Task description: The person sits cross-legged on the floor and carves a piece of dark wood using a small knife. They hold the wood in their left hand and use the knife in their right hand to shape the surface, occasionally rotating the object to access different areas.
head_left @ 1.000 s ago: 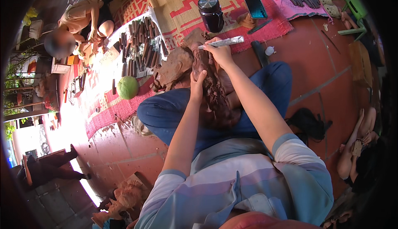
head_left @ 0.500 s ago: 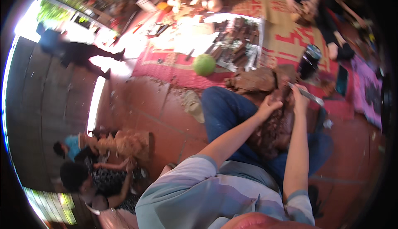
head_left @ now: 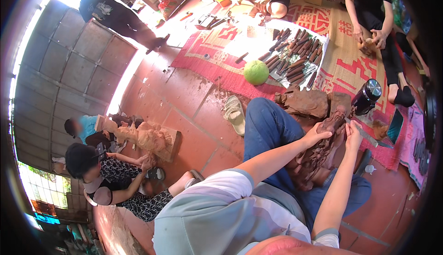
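A brown carved figure (head_left: 307,165) lies slanting across my lap, with deep folds below and a narrower upper end. My left hand (head_left: 317,136) is closed around its upper part, thumb along the near side. On the other side of that end, my right hand (head_left: 354,134) grips a slim grey carving tool (head_left: 368,138). The tool slants down to the right out of my fingers. Its working tip at the figure is too small to make out. Just beyond the figure sits a rough brown block (head_left: 304,102).
A dark flask (head_left: 367,97) stands to the right of the block. Ahead, a green round fruit (head_left: 256,72) sits by several wooden-handled chisels (head_left: 295,56) on a red patterned mat (head_left: 203,54). A sandal (head_left: 235,115) lies on the tiles. Other people (head_left: 106,174) sit around, some handling carvings.
My view has swung, so the mat, tools and figure appear further right. Both hands keep their holds on the figure and the carving tool. The standing person at upper left has shifted posture.
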`<action>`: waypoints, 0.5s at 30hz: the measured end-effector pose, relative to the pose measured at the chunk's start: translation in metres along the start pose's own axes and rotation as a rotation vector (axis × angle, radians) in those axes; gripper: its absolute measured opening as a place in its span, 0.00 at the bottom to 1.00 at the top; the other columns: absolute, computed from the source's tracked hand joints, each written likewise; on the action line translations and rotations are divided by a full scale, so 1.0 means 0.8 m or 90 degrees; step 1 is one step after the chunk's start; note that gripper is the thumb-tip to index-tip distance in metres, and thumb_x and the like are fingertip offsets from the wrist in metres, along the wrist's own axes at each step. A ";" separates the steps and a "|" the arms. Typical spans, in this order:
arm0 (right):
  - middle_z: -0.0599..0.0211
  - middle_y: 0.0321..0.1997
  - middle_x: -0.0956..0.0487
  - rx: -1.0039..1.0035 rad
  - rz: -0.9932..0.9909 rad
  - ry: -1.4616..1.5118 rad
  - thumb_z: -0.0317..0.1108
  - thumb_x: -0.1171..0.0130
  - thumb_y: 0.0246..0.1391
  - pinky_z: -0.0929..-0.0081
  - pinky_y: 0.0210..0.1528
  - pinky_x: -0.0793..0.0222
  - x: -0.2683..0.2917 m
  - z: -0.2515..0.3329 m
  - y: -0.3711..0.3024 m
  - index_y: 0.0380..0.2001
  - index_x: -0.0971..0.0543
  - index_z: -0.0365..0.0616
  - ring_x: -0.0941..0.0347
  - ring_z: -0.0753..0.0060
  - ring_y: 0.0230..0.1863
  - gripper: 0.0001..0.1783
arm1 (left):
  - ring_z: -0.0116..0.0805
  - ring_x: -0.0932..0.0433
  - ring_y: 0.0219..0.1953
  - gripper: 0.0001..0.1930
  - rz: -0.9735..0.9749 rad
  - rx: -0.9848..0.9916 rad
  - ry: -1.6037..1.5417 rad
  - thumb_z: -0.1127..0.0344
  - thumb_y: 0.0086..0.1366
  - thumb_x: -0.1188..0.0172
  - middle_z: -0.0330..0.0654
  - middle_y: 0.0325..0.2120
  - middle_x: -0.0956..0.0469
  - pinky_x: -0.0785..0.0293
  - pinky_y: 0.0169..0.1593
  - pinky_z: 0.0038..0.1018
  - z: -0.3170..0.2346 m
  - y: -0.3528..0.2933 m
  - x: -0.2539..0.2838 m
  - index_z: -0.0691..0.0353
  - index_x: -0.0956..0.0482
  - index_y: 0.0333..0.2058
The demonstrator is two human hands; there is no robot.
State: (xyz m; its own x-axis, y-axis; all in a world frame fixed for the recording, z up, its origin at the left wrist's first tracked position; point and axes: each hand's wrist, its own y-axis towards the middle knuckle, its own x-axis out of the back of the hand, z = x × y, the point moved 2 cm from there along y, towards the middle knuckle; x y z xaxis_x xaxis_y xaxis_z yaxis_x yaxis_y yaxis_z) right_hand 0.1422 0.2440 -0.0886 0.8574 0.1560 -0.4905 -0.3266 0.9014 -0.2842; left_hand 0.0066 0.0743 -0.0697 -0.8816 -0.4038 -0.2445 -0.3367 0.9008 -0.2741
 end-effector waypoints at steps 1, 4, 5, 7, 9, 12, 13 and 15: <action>0.69 0.39 0.23 -0.005 -0.005 0.011 0.28 0.37 0.54 0.82 0.47 0.29 0.000 0.001 0.000 0.38 0.23 0.41 0.26 0.77 0.43 0.08 | 0.38 0.42 0.64 0.52 0.009 -0.011 -0.019 0.45 0.51 0.31 0.53 0.62 0.42 0.47 0.65 0.32 0.000 0.003 0.001 0.70 0.49 0.64; 0.69 0.39 0.23 0.056 0.003 -0.097 0.28 0.38 0.55 0.81 0.47 0.27 -0.045 0.015 -0.029 0.38 0.24 0.40 0.26 0.77 0.43 0.09 | 0.38 0.42 0.64 0.52 0.013 -0.008 -0.023 0.47 0.52 0.30 0.53 0.63 0.42 0.47 0.65 0.32 0.013 0.007 0.008 0.70 0.50 0.65; 0.69 0.39 0.23 0.047 0.001 -0.086 0.28 0.38 0.55 0.81 0.47 0.28 -0.039 0.012 -0.026 0.39 0.24 0.40 0.26 0.77 0.43 0.09 | 0.38 0.42 0.65 0.52 0.016 -0.006 -0.014 0.47 0.52 0.30 0.53 0.63 0.43 0.47 0.66 0.32 0.013 0.010 0.008 0.69 0.50 0.65; 0.69 0.39 0.23 0.028 -0.001 -0.065 0.28 0.37 0.54 0.80 0.47 0.28 -0.031 0.008 -0.019 0.39 0.24 0.40 0.25 0.76 0.44 0.09 | 0.37 0.41 0.64 0.51 -0.006 0.007 -0.007 0.47 0.52 0.30 0.52 0.61 0.41 0.47 0.66 0.32 0.017 0.007 0.007 0.70 0.48 0.64; 0.68 0.39 0.23 0.025 -0.008 -0.010 0.29 0.37 0.54 0.82 0.47 0.29 -0.018 0.007 -0.013 0.39 0.23 0.40 0.25 0.77 0.43 0.10 | 0.39 0.42 0.64 0.53 -0.022 0.019 0.002 0.46 0.50 0.28 0.53 0.62 0.41 0.48 0.66 0.32 0.001 -0.002 0.001 0.72 0.48 0.64; 0.68 0.39 0.22 0.026 -0.009 -0.024 0.28 0.37 0.54 0.81 0.47 0.28 -0.023 0.008 -0.018 0.39 0.23 0.40 0.25 0.76 0.42 0.10 | 0.39 0.43 0.65 0.52 -0.027 -0.003 -0.009 0.46 0.50 0.29 0.54 0.62 0.42 0.49 0.66 0.32 -0.001 -0.004 0.000 0.72 0.48 0.63; 0.67 0.39 0.22 0.037 -0.002 -0.055 0.28 0.37 0.54 0.81 0.47 0.27 -0.033 0.008 -0.019 0.39 0.23 0.39 0.24 0.76 0.42 0.10 | 0.39 0.43 0.65 0.52 -0.010 -0.002 -0.028 0.46 0.50 0.29 0.54 0.62 0.42 0.49 0.66 0.32 -0.002 -0.005 0.000 0.73 0.48 0.63; 0.67 0.39 0.22 0.037 -0.004 -0.057 0.28 0.37 0.53 0.80 0.48 0.27 -0.028 0.002 -0.012 0.39 0.23 0.39 0.24 0.75 0.42 0.10 | 0.39 0.43 0.65 0.52 0.028 -0.005 -0.063 0.46 0.51 0.29 0.53 0.62 0.42 0.49 0.67 0.32 -0.013 -0.004 -0.002 0.73 0.48 0.63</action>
State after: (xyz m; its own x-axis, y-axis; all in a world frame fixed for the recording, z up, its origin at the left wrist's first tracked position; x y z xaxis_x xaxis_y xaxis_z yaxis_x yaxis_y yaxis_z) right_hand 0.1265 0.2323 -0.0736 0.8919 0.1834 -0.4133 -0.3000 0.9240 -0.2373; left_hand 0.0059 0.0738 -0.0589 -0.8587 -0.3776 -0.3465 -0.3013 0.9189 -0.2546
